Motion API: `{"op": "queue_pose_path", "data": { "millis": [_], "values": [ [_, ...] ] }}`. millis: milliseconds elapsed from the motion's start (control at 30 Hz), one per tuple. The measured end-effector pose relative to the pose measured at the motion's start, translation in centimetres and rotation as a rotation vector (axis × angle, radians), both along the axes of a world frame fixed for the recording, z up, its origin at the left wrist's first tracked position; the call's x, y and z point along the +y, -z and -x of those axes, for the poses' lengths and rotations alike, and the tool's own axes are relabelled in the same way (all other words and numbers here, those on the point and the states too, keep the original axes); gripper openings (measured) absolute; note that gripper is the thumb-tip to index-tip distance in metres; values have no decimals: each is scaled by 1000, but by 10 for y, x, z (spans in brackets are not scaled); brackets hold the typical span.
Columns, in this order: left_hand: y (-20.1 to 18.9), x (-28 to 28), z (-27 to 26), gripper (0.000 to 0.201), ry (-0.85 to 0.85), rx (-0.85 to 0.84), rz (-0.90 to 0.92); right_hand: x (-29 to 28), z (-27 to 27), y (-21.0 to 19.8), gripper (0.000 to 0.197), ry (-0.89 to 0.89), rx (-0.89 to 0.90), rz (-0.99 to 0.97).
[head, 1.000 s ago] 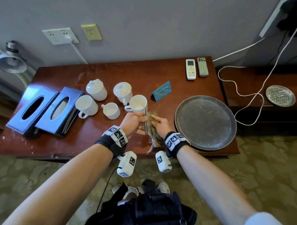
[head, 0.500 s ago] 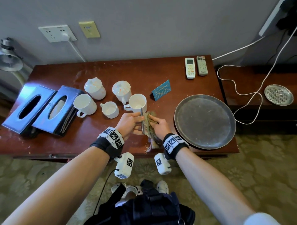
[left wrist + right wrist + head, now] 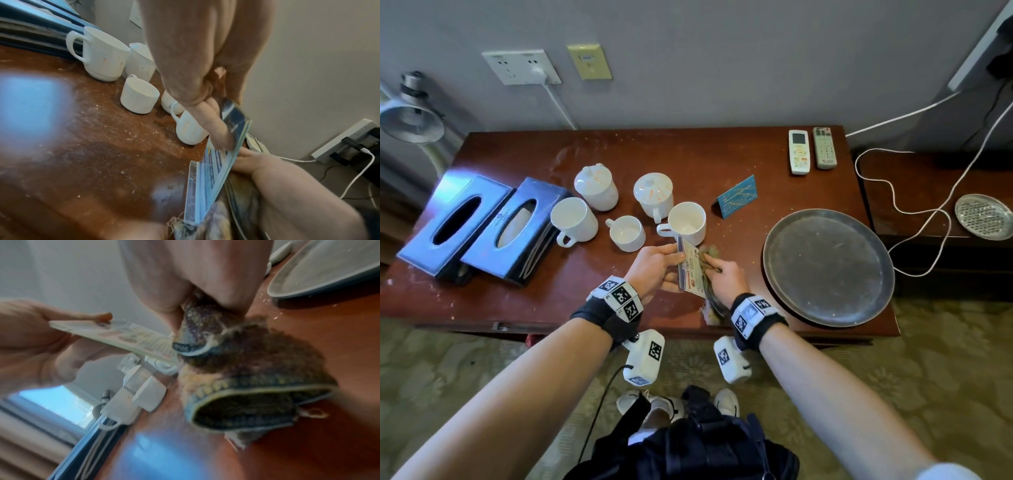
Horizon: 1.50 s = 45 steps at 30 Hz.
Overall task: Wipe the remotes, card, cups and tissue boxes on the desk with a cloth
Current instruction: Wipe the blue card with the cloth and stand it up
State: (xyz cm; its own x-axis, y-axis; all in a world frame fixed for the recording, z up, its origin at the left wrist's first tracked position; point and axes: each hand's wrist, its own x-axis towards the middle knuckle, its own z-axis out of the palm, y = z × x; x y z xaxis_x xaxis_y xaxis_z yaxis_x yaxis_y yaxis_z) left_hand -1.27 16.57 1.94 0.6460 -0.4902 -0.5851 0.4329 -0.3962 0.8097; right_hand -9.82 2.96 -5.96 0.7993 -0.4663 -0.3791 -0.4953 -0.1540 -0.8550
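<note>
Head view: card wipe under way above the front edge of the tabletop (image 3: 544, 294).

The left hand (image 3: 654, 265) pinches a printed card (image 3: 691, 270) by its left edge, holding it on edge with its long axis running away from the person. The right hand (image 3: 724, 277) is clamped on a bunched cloth (image 3: 709, 255) pressed against the card's right face, so the cloth hand lies immediately right of the card and any stroke likely runs along that long axis. Print on the card, with red marks, is too small to read. Cups (image 3: 686, 221), tissue boxes (image 3: 513, 226) and remotes (image 3: 799, 150) sit on the tabletop, as does a blue tent card (image 3: 736, 196) whose writing is illegible.
</note>
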Motion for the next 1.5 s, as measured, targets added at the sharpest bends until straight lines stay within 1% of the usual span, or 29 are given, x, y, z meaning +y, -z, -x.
{"op": "queue_pose_path", "data": {
  "millis": [67,133,267,367,467,567,633,733,833,967,1100,1167,1267,1367,1433,1500],
  "values": [
    [0,-1,0,26,5,4,11,0,-13,-4,34,24,-27,-2],
    [1,0,-1,28,5,2,18,3,-13,-10,34,13,-65,-20],
    [7,9,-4,31,-21,14,25,15,20,-13,38,-74,-122,-89],
    [10,18,-7,32,-43,10,7,21,35,-5,36,-79,-108,-93],
    [11,21,-8,34,-44,5,-7,19,18,-1,37,-48,-90,-77],
    [9,16,-6,35,-22,11,14,20,2,-5,39,-29,-84,-26],
    [8,13,-4,34,-16,17,29,23,4,-7,43,-61,-121,-22],
    [7,12,-4,34,-6,20,40,26,21,5,53,-121,-152,-78],
    [6,10,-4,33,6,24,30,15,30,13,64,-126,-97,-115],
    [3,-1,1,31,25,20,52,2,18,9,54,-70,-55,-121],
    [1,-12,4,26,59,10,56,1,21,-5,46,-30,-183,-69],
    [1,-12,3,26,60,17,49,4,28,-4,43,-19,-211,-101],
    [0,-8,3,26,52,27,38,7,37,10,42,11,-141,-145],
    [0,-8,4,29,49,16,34,3,33,19,42,29,-67,-127],
    [0,-12,4,29,63,1,26,0,25,17,41,41,-59,-123],
    [-1,-18,6,26,74,-7,22,-1,17,14,40,82,-89,-150]
  ]
}}
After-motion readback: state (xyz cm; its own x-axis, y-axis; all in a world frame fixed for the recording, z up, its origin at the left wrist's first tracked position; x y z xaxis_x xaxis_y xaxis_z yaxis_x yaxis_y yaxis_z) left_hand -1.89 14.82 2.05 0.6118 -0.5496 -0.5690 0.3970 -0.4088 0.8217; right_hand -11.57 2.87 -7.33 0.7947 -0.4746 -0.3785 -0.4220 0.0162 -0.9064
